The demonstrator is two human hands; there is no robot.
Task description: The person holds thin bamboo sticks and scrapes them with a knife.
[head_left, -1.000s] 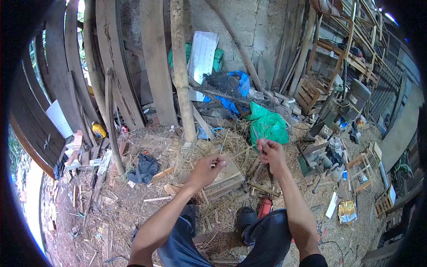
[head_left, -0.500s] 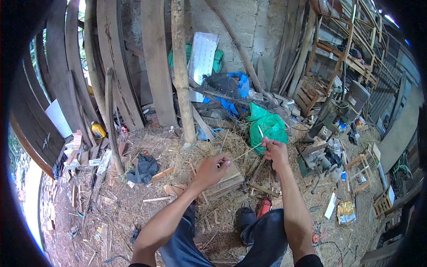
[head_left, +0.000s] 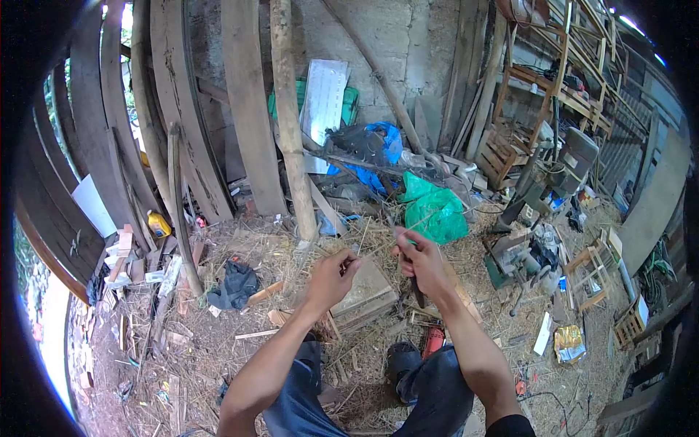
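My left hand (head_left: 331, 280) is in front of me, left of centre, its fingers pinched around a thin straw-coloured strip that rises from the fingertips. To its right, my right hand (head_left: 422, 266) is closed, thumb and finger together near the strip's other side. A dark, blade-like object shows below its palm; I cannot make out what it is. The two hands are apart. Beneath them on the ground lies a wooden block (head_left: 364, 295). Behind my right hand is a green plastic bag (head_left: 437, 211).
A wooden post (head_left: 289, 131) stands ahead. A dark bag (head_left: 234, 285) and a yellow bottle (head_left: 158, 223) lie to the left. At the right are a machine (head_left: 575, 164), a wooden frame (head_left: 588, 277) and a gold packet (head_left: 569, 344). A red cylinder (head_left: 434, 340) lies near my feet.
My right hand has moved left, closer to my left hand, and the strip between them is less clearly visible. The view has shifted slightly.
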